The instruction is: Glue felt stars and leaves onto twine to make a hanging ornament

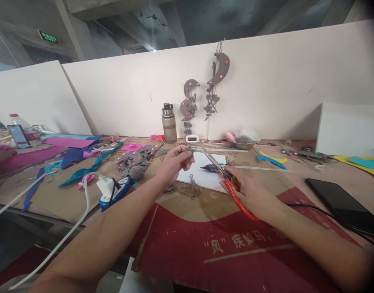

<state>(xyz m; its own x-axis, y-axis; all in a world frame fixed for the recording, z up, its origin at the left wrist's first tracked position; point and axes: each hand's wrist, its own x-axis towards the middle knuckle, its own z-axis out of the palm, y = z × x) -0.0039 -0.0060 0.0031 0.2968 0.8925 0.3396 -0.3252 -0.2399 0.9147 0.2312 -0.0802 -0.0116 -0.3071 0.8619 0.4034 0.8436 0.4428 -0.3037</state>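
My left hand [178, 162] is closed in a pinch on a small grey felt piece [190, 151], held above a white sheet of paper [187, 175]. In my right hand [248, 189] are scissors [234, 195] with red handles, their blades pointing up and left towards the grey piece without touching it. Beneath the scissors a dark glue gun [210, 167] lies on the paper, its back end hidden by my right hand. Below my left hand lies a looped bit of grey cord [193, 189].
Grey moon-shaped hangings [222, 69] with pink dots hang on the white board. A bottle [169, 124], a small clock [192, 138] and a pile of grey dotted pieces [135, 160] stand beyond. A power strip [116, 193] lies left, a black phone [342, 205] right.
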